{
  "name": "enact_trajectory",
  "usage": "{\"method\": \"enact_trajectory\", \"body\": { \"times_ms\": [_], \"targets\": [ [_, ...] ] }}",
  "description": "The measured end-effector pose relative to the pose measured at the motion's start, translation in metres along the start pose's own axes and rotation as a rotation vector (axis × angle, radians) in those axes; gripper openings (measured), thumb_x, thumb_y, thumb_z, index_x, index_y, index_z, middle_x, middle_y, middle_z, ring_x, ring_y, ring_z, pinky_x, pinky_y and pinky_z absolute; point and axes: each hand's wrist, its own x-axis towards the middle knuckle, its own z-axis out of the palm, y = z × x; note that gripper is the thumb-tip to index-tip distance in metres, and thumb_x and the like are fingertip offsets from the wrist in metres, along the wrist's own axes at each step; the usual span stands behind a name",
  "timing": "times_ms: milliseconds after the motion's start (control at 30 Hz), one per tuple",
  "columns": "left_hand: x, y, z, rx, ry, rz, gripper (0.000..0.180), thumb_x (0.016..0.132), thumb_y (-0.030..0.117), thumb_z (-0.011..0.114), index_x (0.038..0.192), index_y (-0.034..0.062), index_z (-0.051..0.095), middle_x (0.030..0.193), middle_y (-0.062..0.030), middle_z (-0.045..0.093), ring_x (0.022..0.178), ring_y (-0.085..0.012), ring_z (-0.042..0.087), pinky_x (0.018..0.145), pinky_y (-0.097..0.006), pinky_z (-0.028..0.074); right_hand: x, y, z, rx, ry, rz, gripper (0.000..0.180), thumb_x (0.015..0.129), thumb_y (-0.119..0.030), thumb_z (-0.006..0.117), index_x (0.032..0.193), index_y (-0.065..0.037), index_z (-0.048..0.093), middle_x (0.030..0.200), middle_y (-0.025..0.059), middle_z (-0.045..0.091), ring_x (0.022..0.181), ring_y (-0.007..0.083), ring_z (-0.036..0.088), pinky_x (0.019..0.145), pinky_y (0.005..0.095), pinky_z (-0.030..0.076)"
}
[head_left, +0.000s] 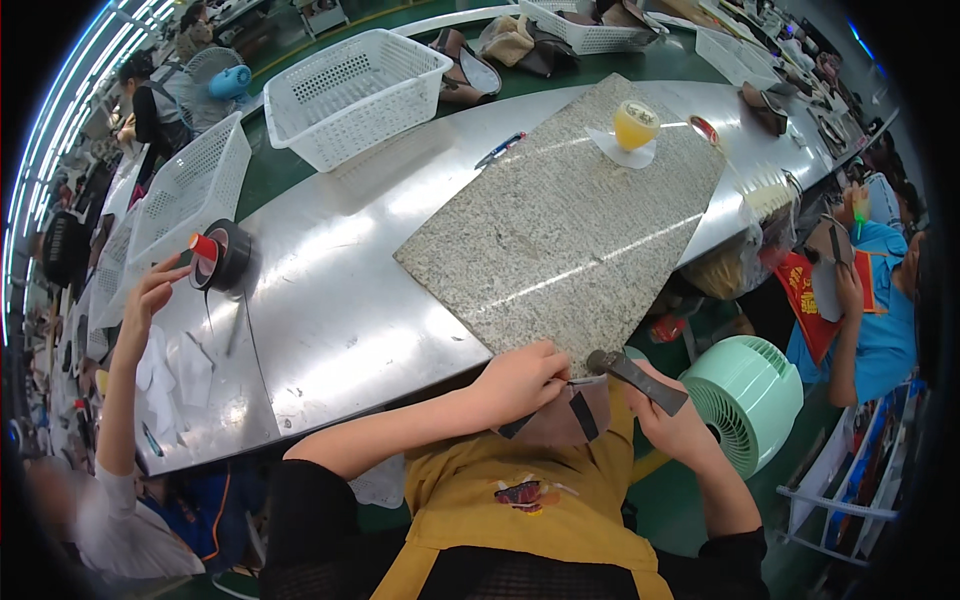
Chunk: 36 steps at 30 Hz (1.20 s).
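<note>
My left hand (522, 385) pinches the edge of a brownish-pink shoe-upper piece (565, 418) with black strips on it. The piece lies against the near corner of a speckled stone slab (560, 220) and hangs toward my yellow apron (470, 500). In my right hand (672, 425) is a dark hammer (638, 378), its round face just above the slab's edge, close by my left fingers. The fingers of my right hand are partly hidden behind the hammer.
A yellow-filled cup (636, 125) stands on the slab's far end; a pen (500, 150) lies beside the slab. White baskets (350, 100) line the far side. A green fan (745, 400) is at my right. Co-workers sit either side; one reaches toward a black tape roll (232, 252).
</note>
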Motion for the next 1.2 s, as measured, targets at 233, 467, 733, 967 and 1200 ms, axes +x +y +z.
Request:
{"method": "enact_trajectory", "body": {
  "times_ms": [233,467,733,967,1200],
  "targets": [
    [-0.006,0.0,0.002,0.037,0.08,0.058,0.009,0.084,0.016,0.06,0.09,0.0091,0.058,0.085,-0.0079,0.055,0.082,-0.0284,0.059,0.066,-0.038,0.049,0.078,0.026,-0.002,-0.544,0.173,-0.285,0.028,0.086,-0.024,0.064,0.108,-0.008,0.057,0.093,0.0108,0.061,0.081,0.0315,0.062,0.065,0.0394,0.051],
    [-0.004,-0.008,0.003,-0.023,0.027,0.037,0.009,0.084,0.017,0.058,0.09,0.0103,0.057,0.084,-0.0074,0.055,0.082,-0.0282,0.06,0.066,-0.039,0.05,0.195,-0.012,-0.03,-0.597,0.13,-0.443,0.028,0.087,-0.027,0.062,0.107,-0.006,0.061,0.1,0.0132,0.06,0.103,0.0322,0.054,0.088,0.0415,0.044],
    [0.007,-0.015,0.003,-0.137,-0.058,0.119,0.009,0.085,0.016,0.056,0.09,0.0094,0.056,0.086,-0.0075,0.055,0.081,-0.0292,0.06,0.064,-0.041,0.05,0.434,-0.003,-0.009,-0.594,0.208,-0.314,0.041,0.085,-0.02,0.059,0.125,-0.01,0.052,0.12,0.0171,0.056,0.113,0.0371,0.052,0.094,0.0449,0.045],
    [0.012,-0.018,0.002,-0.159,-0.118,0.161,0.012,0.083,0.017,0.058,0.088,0.008,0.052,0.084,-0.008,0.051,0.079,-0.0283,0.06,0.057,-0.042,0.05,0.521,0.009,0.026,-0.642,0.244,-0.239,0.054,0.081,-0.005,0.053,0.133,-0.015,0.046,0.127,0.0144,0.052,0.115,0.0378,0.052,0.093,0.0465,0.047],
    [0.013,-0.028,0.013,-0.159,-0.107,0.2,0.015,0.082,0.018,0.06,0.091,0.0073,0.053,0.085,-0.0087,0.051,0.076,-0.0294,0.062,0.056,-0.041,0.051,0.547,0.005,0.012,-0.686,0.301,-0.169,0.029,0.087,-0.019,0.054,0.114,-0.016,0.064,0.1,0.0115,0.068,0.093,0.0286,0.066,0.08,0.0431,0.051]
  ]
}}
